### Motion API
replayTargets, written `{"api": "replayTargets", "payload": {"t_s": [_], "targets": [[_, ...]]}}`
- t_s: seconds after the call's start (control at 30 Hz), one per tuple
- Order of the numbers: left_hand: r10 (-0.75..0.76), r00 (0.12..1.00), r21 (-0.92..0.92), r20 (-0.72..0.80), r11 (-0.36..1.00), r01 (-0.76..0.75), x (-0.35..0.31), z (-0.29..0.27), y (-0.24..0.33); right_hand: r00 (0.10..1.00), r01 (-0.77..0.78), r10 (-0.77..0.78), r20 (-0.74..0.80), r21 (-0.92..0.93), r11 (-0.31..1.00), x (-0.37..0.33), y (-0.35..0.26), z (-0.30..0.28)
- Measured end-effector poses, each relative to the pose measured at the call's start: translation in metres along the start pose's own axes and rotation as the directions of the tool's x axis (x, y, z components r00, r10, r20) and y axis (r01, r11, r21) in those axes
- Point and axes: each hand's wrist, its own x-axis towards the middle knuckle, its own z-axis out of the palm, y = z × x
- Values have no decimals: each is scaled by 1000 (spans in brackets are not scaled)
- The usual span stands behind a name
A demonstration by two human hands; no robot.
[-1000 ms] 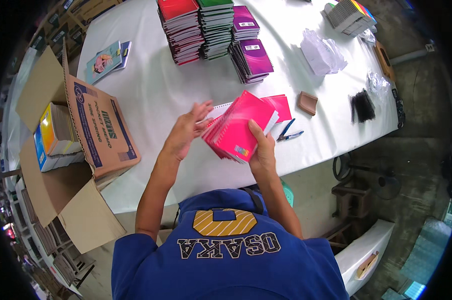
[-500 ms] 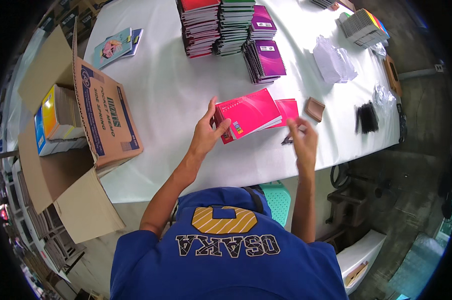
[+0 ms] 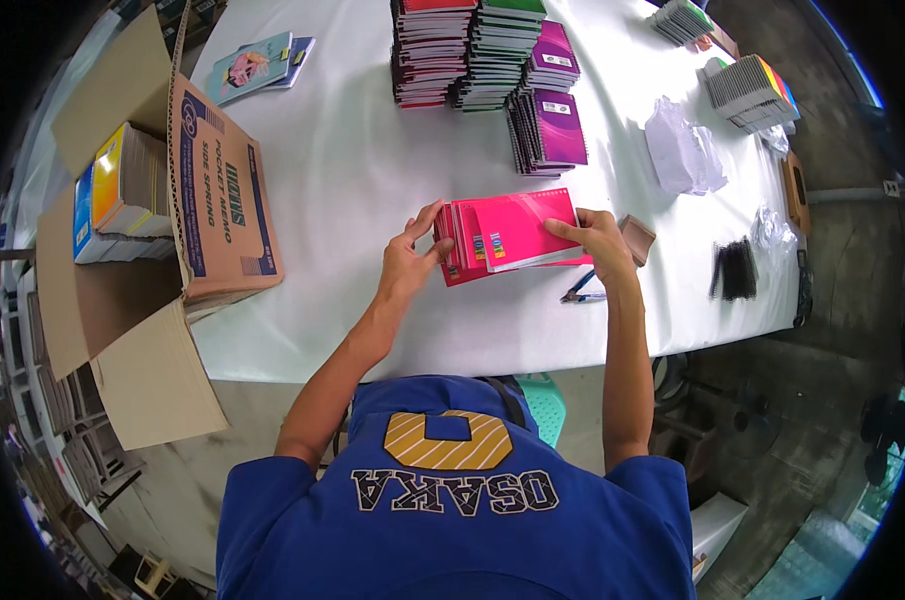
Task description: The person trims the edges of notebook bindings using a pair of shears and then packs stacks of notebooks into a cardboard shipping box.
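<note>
A small stack of pink pocket notebooks [image 3: 531, 218] lies over the table near its front edge, fanned so that several covers overlap. My left hand [image 3: 411, 255] grips its left end, thumb on top and fingers behind. At the other end my right hand [image 3: 605, 243] pinches the top notebook, thumb across its cover. A row of small holes runs along the far edge of that cover. Just below my right hand lie blue-handled pliers [image 3: 583, 292]. A small brown block-like piece [image 3: 637, 238] sits beside that hand, partly hidden.
An open carton [image 3: 231, 200] of notebooks stands at the left. Toward the back are stacks of red [image 3: 428, 50], green [image 3: 497, 55] and purple notebooks [image 3: 561, 130]. Crumpled white plastic [image 3: 683, 150] and black spiral coils [image 3: 735, 270] lie at the right.
My right hand has moved up and left from beside the stack and taken hold of the top notebook. The notebooks are more fanned out. My view has shifted slightly.
</note>
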Motion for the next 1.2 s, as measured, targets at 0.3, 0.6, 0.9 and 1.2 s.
{"api": "replayTargets", "payload": {"t_s": [0.3,0.6,0.9,1.2], "targets": [[173,977,297,-122,946,-131,-2,12,8,999,42,-44,4,175,984,1,16,-4],[46,999,208,-23,977,-40,-4,13,14,998,-26,42,-37,370,929,-10,32,-24],[-55,998,89,-19,994,57,3,10,18,987,49,23,-160,430,902,-21,82,-112],[-187,967,-74,172,976,202,5,8,34,973,139,-111,-203,126,982,-4,80,-61]]}}
